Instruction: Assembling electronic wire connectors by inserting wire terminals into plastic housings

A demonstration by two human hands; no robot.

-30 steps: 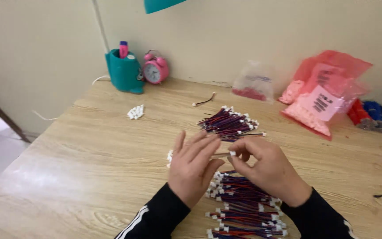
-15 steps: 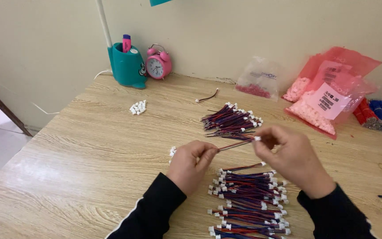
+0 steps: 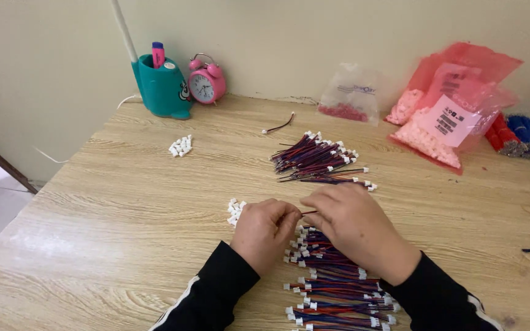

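Observation:
My left hand (image 3: 264, 232) and my right hand (image 3: 352, 220) meet at the near middle of a wooden table (image 3: 124, 202). Both pinch one short red and blue wire lead (image 3: 307, 213) between fingertips. A few small white connector housings (image 3: 235, 210) lie just left of my left hand. Under my right wrist sits a stacked pile of wire leads with white plugs (image 3: 335, 293). Further back rests a loose bundle of similar wire leads (image 3: 317, 158).
A teal pen holder (image 3: 162, 87) and a pink alarm clock (image 3: 206, 83) stand at the back left by the wall. Another heap of white connectors (image 3: 181, 146) lies left. A clear bag (image 3: 351, 95) and red bags of pale parts (image 3: 446, 113) sit at the back right.
My hands have come closer together and lower over the near pile; the lead that my right hand held out to the right is now short between both hands.

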